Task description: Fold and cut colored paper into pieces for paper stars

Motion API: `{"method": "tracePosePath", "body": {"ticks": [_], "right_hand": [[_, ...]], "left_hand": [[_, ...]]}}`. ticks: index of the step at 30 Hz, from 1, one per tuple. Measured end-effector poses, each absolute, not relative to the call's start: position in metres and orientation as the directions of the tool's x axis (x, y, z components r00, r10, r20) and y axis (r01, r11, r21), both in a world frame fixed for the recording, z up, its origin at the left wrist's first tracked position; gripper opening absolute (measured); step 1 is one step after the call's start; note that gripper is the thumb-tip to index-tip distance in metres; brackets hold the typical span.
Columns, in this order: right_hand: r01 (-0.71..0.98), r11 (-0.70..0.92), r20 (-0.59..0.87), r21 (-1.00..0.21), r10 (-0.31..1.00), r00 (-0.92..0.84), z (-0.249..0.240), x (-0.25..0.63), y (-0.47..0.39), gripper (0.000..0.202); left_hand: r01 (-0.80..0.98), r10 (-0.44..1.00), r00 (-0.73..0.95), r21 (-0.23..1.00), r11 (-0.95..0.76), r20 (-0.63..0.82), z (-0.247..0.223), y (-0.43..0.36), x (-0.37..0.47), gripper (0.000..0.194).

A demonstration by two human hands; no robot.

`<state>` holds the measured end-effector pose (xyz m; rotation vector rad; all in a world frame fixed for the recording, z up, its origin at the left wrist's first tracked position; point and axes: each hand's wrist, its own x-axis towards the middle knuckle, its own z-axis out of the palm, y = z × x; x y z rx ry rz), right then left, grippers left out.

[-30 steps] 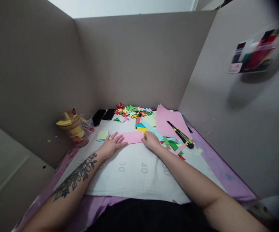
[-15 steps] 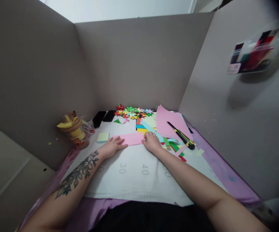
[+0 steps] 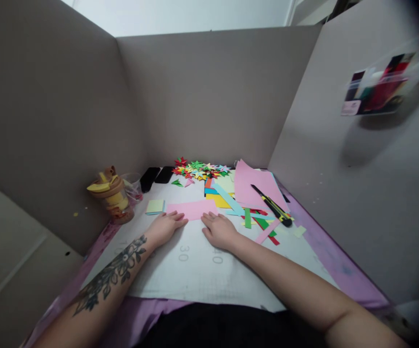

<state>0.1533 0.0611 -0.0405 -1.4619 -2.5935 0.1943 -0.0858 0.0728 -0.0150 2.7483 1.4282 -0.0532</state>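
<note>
While the pink paper strip (image 3: 194, 209) lies flat just below the centre of the frame, its long axis running nearly left to right, both hands meet it from the lower side of the picture. The strip is beyond the fingertips, toward the top of the frame, and neither hand is clearly nearer: the left hand (image 3: 166, 228) touches its lower left part, the right hand (image 3: 221, 231) its lower right part, with bare pink between them.

Both hands are open, palms down, fingers reaching forward and gripping nothing. The fingertips are small in this wide view, so whether they press hard or only rest on the paper I cannot tell.

Just left of the strip sits a pale green square stack (image 3: 155, 206). Toward the right of the frame, a green offcut (image 3: 248, 218) lies near the right hand, and a cutter (image 3: 273, 207) rests partly on a larger pink sheet (image 3: 244, 181).
</note>
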Motion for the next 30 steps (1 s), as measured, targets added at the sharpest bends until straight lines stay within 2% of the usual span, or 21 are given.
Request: {"method": "tracePosePath", "body": {"ticks": [5, 12, 15, 17, 20, 25, 28, 30], "right_hand": [[0.902, 0.403, 0.066, -0.153, 0.915, -0.398, -0.04, 0.185, 0.057, 0.042], [0.942, 0.329, 0.106, -0.066, 0.941, -0.321, -0.024, 0.153, 0.072, 0.04], [0.849, 0.496, 0.187, -0.181, 0.865, -0.465, -0.022, 0.11, 0.085, 0.051], [0.767, 0.583, 0.137, -0.269, 0.811, -0.569, -0.026, 0.086, 0.094, 0.06], [0.757, 0.559, 0.018, -0.339, 0.808, -0.588, -0.039, 0.074, 0.105, 0.067], [0.858, 0.412, -0.03, -0.306, 0.897, -0.441, -0.053, 0.123, 0.107, 0.073], [0.905, 0.335, -0.036, -0.263, 0.934, -0.356, -0.055, 0.157, 0.104, 0.072], [0.916, 0.322, -0.036, -0.241, 0.94, -0.34, -0.057, 0.169, 0.102, 0.07]], "left_hand": [[0.931, 0.932, 0.362, -0.045, -0.362, -0.016, -0.02, 0.043, -0.098, 0.048], [0.963, 0.97, 0.234, -0.153, -0.222, 0.062, -0.02, 0.028, -0.089, 0.042], [0.963, 0.969, 0.235, -0.155, -0.221, 0.078, -0.021, 0.027, -0.088, 0.04], [0.959, 0.965, 0.251, -0.156, -0.236, 0.081, -0.021, 0.027, -0.09, 0.041], [0.956, 0.963, 0.257, -0.165, -0.242, 0.078, -0.021, 0.027, -0.094, 0.041], [0.941, 0.953, 0.297, -0.182, -0.284, 0.051, -0.013, 0.031, -0.091, 0.04], [0.936, 0.948, 0.301, -0.222, -0.273, 0.105, -0.002, 0.04, -0.073, 0.036], [0.934, 0.933, 0.333, -0.185, -0.306, 0.136, 0.0, 0.052, -0.051, 0.032]]}}
